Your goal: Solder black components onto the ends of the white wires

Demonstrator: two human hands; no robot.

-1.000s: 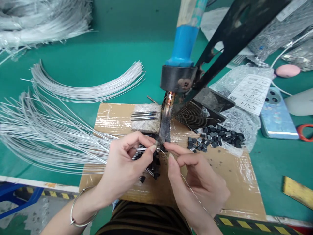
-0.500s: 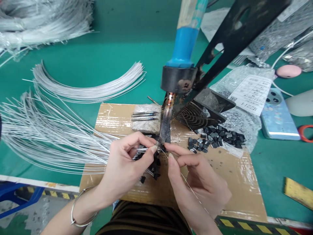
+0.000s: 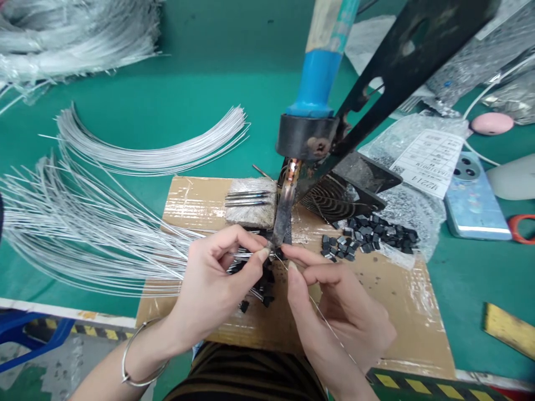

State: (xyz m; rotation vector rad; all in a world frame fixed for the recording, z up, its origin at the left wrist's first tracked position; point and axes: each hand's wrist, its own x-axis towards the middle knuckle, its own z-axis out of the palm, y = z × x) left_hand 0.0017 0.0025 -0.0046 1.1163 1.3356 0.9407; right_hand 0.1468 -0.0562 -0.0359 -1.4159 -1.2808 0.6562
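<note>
Just left of the soldering iron's tip, my left hand [image 3: 225,278] pinches a thin grey wire between thumb and forefinger. My right hand [image 3: 338,312] is closed on a strand of solder wire [image 3: 330,327], which runs from the iron tip down across the palm. The soldering iron [image 3: 285,209], blue-handled and clamped in a black stand [image 3: 376,94], points down between my fingertips. Its exact contact with the wire end is too small to make out. Under my left hand lie black connectors [image 3: 263,284] with wires attached, partly hidden by the fingers.
Loose black connectors [image 3: 371,234] lie right of the iron on the cardboard [image 3: 401,301]. Grey wires [image 3: 92,239] spread at left, with a curved bundle [image 3: 154,159] behind. A solder coil [image 3: 334,195] sits behind the iron. A phone [image 3: 476,195] lies at right.
Both hands stay almost still at the iron tip. The view has shifted very slightly.
</note>
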